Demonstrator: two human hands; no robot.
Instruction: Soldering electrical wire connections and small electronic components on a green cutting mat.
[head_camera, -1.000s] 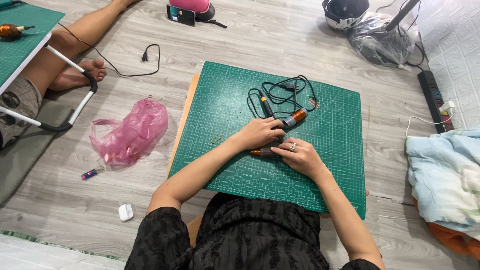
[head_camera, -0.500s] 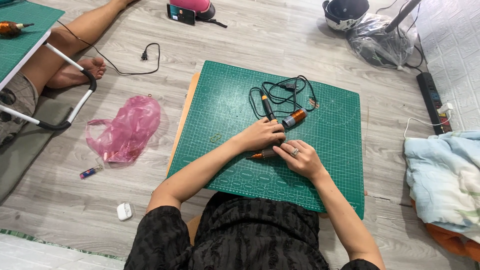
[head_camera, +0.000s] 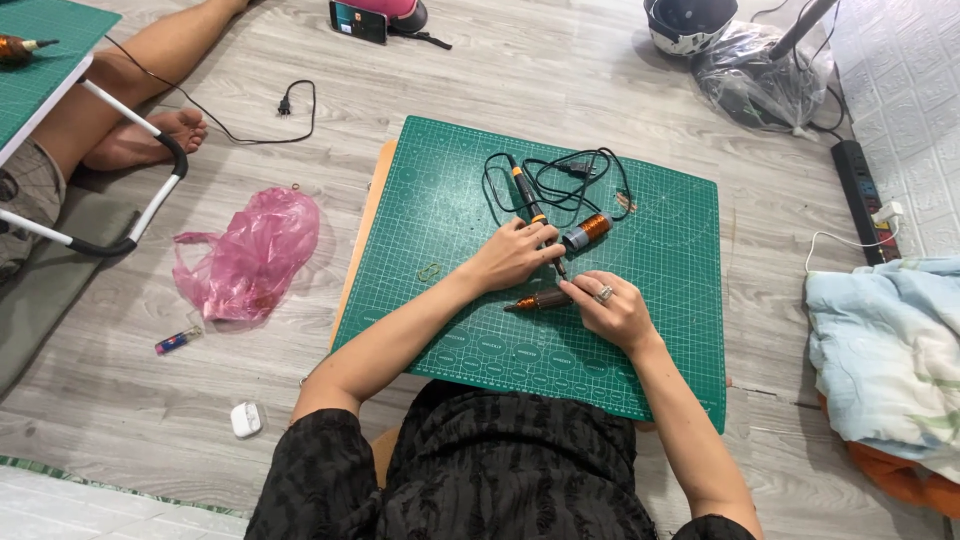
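Observation:
On the green cutting mat, my right hand grips a slim copper-coloured tool lying flat, tip pointing left. A ring shows on one of its fingers. My left hand rests beside it, fingertips pinched on a thin dark part near the tool's rear end. Just beyond my hands lie a short copper cylinder and a black pen-shaped tool with an orange band, joined to a tangle of black cable.
A pink plastic bag, a small lighter and a white earbud case lie on the floor at left. Another person's leg and a folding table are far left. Power strip, blanket right; helmet, phone at the back.
My hands shifted slightly toward me on the mat with the copper tool; the left fingers closed onto its rear end. Nothing else moved.

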